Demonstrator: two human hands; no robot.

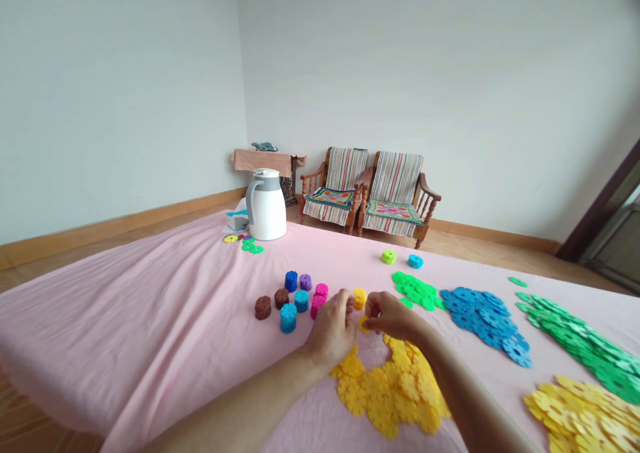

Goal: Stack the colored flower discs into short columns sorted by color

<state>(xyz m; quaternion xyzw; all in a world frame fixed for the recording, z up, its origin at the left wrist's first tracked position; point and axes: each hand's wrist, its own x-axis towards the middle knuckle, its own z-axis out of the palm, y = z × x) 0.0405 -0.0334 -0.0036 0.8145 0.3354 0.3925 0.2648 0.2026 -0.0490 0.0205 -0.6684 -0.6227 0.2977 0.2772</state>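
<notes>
My right hand point(389, 315) is closed in a pinch on a yellow flower-shaped disc point(363, 324). Close by on its left, my left hand point(333, 327) has its fingers curled together; whatever may be in them is hidden. A short stack of yellow discs point(359, 297) stands just beyond and between both hands. Below my wrists spreads a loose pile of yellow flower discs point(395, 389). Small upright stacks sit left of my left hand: brown point(263, 307), light blue point(288, 318), dark blue point(291, 280), purple point(305, 281) and pink point(318, 305).
Light green point(417, 291), blue point(483, 319), green point(575, 336) and yellow point(590, 413) disc piles lie to the right. Lime point(389, 257) and cyan point(415, 261) stacks stand farther back. A white jug point(270, 209) rises from the pink cloth point(150, 306) at the back left.
</notes>
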